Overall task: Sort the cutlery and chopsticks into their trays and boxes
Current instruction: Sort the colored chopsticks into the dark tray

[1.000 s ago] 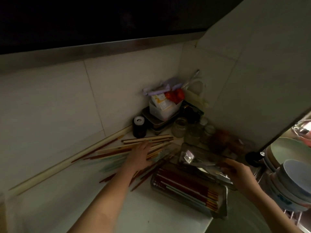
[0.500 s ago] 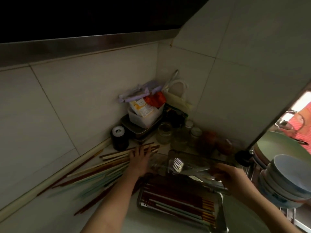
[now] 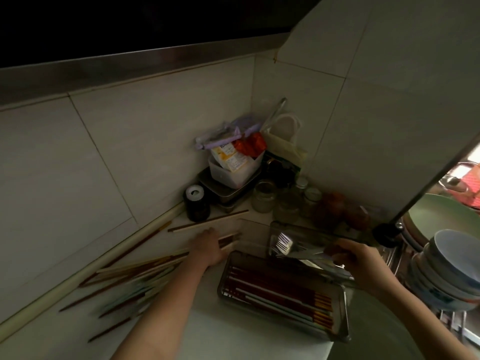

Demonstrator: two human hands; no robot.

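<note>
The left hand (image 3: 209,245) lies flat, fingers spread, on loose chopsticks (image 3: 135,271) scattered along the counter's back edge. The right hand (image 3: 355,258) pinches the near rim of a clear cutlery box (image 3: 311,237) holding forks (image 3: 284,245). A metal tray (image 3: 342,318) of sorted chopsticks sits between the forearms at the counter's front edge. Jars (image 3: 265,196) crowd the back corner; stacked bowls (image 3: 446,268) hem the right side.

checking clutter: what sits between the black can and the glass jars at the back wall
In the head view, a stack: a white plastic tub of packets on a metal tin, between the black can and the glass jars.
</note>
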